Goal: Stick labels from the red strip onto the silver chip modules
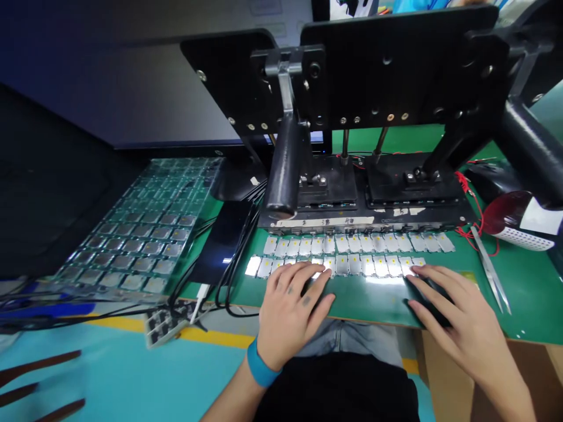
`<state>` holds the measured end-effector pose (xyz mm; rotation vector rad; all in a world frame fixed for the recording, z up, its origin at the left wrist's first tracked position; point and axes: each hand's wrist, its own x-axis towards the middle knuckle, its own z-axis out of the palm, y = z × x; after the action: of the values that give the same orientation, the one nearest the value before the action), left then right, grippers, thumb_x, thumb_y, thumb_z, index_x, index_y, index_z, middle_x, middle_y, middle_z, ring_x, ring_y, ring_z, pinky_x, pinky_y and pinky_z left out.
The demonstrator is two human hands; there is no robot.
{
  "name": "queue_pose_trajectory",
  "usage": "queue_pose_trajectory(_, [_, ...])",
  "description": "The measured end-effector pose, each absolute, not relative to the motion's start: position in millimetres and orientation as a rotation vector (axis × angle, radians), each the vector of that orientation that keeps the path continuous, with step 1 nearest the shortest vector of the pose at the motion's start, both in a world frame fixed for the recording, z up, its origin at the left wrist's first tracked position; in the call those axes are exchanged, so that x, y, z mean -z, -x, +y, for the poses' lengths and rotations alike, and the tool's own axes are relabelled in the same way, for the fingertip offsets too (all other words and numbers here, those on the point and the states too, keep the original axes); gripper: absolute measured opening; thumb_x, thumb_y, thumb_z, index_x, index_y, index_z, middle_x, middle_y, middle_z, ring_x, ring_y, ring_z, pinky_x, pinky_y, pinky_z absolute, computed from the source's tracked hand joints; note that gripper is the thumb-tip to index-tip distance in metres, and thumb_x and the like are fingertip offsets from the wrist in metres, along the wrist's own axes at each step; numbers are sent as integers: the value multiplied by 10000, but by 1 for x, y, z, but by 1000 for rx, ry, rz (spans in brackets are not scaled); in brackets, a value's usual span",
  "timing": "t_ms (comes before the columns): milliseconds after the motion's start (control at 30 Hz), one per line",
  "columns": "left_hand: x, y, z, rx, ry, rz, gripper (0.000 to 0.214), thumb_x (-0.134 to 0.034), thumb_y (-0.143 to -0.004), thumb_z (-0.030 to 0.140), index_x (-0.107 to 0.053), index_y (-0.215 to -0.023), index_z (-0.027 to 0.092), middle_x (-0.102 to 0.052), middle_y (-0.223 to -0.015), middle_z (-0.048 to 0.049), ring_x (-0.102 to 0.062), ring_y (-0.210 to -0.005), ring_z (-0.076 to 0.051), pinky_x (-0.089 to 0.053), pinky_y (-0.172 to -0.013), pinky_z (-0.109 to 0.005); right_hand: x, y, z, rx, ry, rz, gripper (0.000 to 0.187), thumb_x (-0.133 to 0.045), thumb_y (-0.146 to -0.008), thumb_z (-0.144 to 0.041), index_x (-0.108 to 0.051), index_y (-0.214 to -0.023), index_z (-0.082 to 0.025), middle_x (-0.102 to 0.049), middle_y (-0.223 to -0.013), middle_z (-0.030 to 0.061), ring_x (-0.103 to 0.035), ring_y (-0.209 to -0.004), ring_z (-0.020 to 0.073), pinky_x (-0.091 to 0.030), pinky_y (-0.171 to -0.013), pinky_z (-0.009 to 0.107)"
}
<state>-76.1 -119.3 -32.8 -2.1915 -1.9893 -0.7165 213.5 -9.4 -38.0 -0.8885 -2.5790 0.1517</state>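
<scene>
Two rows of small silver rectangular parts (352,253) lie on the green mat (373,296) in front of a black test fixture (365,199). My left hand (292,308), with a blue wristband, lies flat with its fingers spread, and its fingertips touch the left end of the near row. My right hand (453,316) also lies flat with fingers stretched out; its fingertips reach the right end of the near row. Neither hand holds anything.
The fixture's black lever handle (284,167) hangs down over the far row. A clear tray of several silver parts (145,228) leans at the left beside black cables (240,252). Metal tweezers (490,269) lie at the right near a red-and-white device (523,223).
</scene>
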Motion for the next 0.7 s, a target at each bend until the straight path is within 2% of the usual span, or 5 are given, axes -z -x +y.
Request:
queue_pose_trajectory(400, [33,75,-121,843,2197,-1968,267,-593,-956,281,-655,-1209,221,-708,-1234,-55,-577,-1159,-249,-426,-995,-434,48,-227,-4,-206,870,-2578,394,-611,-949,-305,-597,-1338,-247,-627,-1339,89,-586,-1235,322,-482,-1042,552])
queue_pose_trajectory(533, [18,81,-125,911,2220,-1905,242,-545,-979,255,-641,-1196,209,-705,-1228,-66,-569,-1201,-237,-456,-1017,-417,47,-228,0,-211,841,-2565,429,-608,-942,-322,-584,-1365,-258,-621,-1357,92,-591,-1234,341,-466,-1051,566])
queue_pose_trajectory(700, [11,109,-145,795,2117,-1987,360,-528,-982,200,-582,-1336,242,-691,-1257,-64,-555,-1252,-247,-450,-1040,-431,45,-226,2,-215,811,-2550,410,-589,-944,-332,-598,-1345,-247,-624,-1340,111,-589,-1227,371,-458,-1034,577])
